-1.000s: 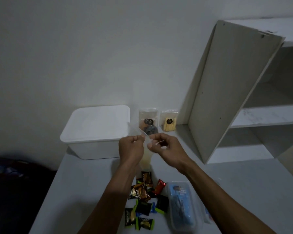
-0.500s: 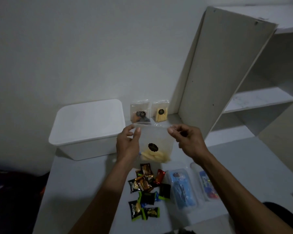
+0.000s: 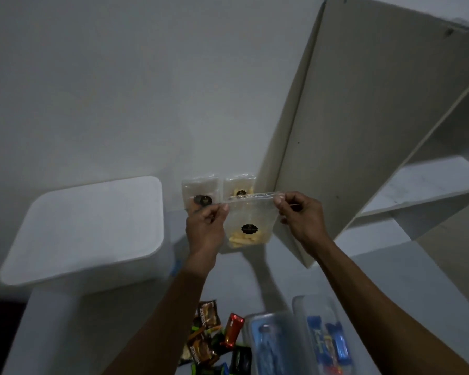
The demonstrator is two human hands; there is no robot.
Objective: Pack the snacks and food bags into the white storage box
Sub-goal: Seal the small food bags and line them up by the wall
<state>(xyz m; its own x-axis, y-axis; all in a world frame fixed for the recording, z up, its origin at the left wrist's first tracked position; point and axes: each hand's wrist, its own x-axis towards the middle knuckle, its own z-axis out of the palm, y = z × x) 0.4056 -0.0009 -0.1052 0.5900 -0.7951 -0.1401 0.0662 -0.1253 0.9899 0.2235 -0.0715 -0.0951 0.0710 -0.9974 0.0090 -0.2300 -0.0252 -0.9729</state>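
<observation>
A clear food bag (image 3: 248, 223) hangs in mid-air above the table (image 3: 390, 272), to the right of the lidded white storage box (image 3: 92, 228), its top corners pinched by the left hand (image 3: 205, 230) and right hand (image 3: 299, 216). Light, limp and slippery, it is best gripped along the seal. Pale, possibly brittle pieces sit at the bottom under a dark round sticker.

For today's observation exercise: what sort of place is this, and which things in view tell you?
Probably a room in a home, at a desk or table. A plain white shelf unit stands against a bare wall, and a white storage box and wrapped snacks sit on the tabletop.
</observation>
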